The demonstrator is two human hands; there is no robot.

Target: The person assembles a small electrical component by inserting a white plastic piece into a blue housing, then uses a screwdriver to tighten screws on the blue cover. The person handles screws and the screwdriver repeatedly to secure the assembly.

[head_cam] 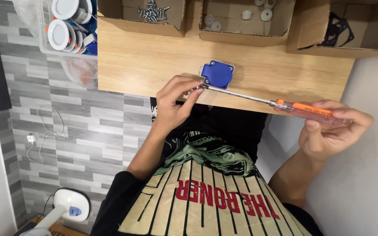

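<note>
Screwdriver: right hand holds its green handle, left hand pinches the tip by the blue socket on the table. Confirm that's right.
Not quite. The handle of the screwdriver is orange and clear, not green, as the head view shows. The rest stands: the right hand holds the handle, and the left hand pinches the tip by the blue socket on the table.

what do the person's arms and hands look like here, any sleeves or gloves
Both hands are bare: no gloves, rings or watch show on the left hand or the right hand. The forearms are uncovered too. A black short sleeve shows on the left upper arm; the right arm's sleeve is barely in view at the bottom edge.
</note>
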